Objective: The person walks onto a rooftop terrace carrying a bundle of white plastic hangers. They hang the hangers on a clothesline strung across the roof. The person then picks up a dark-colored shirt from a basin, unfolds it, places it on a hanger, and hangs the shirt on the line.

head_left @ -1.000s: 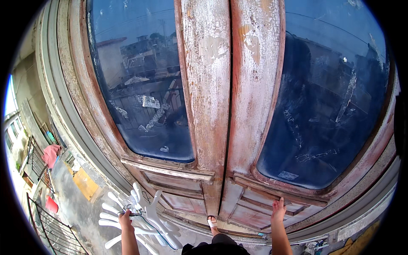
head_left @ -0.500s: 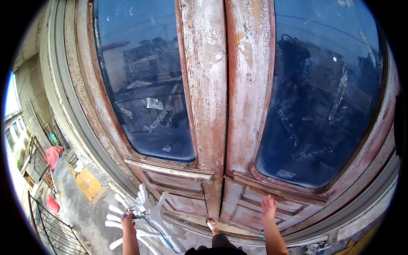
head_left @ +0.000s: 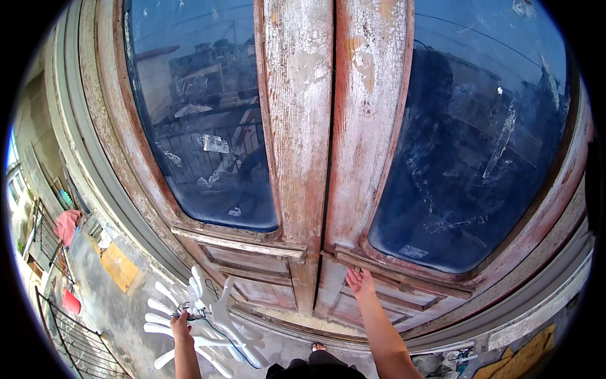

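My left hand point(head_left: 180, 325) is closed round the hooks of a bundle of white clothes hangers point(head_left: 221, 316), which hang low at the left in front of the door. A thin dark blue-green cord point(head_left: 237, 347) trails among them. My right hand point(head_left: 361, 282) is raised to the right door leaf, at the wooden moulding point(head_left: 404, 275) below its glass. Its fingers are bent and a little apart, with nothing held in them; whether they press on the wood I cannot tell. The two worn wooden door leaves point(head_left: 302, 145) meet at a narrow dark gap.
Blue glass panes point(head_left: 202, 126) fill the upper leaves. At the left are a black metal railing point(head_left: 76, 338), a red bucket point(head_left: 71, 302), a pink cloth point(head_left: 67, 226) and a flat yellow-brown board point(head_left: 118, 266) on concrete. Clutter point(head_left: 445, 365) lies at the lower right.
My right hand has moved left and up along the right leaf to its moulding. The left hand and hangers have shifted slightly left in view. My sandalled foot has come back from the door.
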`<state>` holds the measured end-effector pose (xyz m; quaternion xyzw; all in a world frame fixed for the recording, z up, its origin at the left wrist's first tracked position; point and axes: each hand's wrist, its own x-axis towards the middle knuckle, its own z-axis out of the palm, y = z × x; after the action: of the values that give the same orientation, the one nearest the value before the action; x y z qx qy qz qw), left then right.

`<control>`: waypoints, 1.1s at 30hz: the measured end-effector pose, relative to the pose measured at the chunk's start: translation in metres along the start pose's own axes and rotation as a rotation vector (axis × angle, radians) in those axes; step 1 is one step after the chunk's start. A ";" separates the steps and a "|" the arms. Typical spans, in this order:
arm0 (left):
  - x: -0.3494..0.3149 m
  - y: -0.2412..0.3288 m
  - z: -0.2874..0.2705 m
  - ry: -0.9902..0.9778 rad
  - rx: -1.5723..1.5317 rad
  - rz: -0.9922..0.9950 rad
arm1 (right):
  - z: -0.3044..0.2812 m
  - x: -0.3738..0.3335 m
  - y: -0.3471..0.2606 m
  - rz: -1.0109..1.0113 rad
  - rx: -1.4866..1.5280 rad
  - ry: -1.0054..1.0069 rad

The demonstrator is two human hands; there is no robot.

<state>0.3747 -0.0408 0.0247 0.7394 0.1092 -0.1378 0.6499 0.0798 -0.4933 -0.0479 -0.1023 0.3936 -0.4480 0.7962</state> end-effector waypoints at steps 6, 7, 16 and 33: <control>-0.017 0.001 0.003 -0.036 0.007 -0.034 | 0.000 0.000 0.012 -0.118 -0.036 -0.029; -0.014 -0.003 0.000 -0.027 0.021 -0.039 | 0.002 -0.003 0.013 -0.140 -0.067 -0.024; -0.025 0.000 -0.002 0.084 0.030 -0.026 | -0.012 -0.008 0.002 -0.132 -0.225 -0.105; -0.036 -0.001 0.016 0.141 0.002 -0.025 | -0.048 -0.024 -0.031 -0.213 -0.023 0.049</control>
<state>0.3399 -0.0561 0.0347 0.7465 0.1640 -0.0937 0.6380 0.0183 -0.4833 -0.0513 -0.1418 0.4052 -0.5279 0.7329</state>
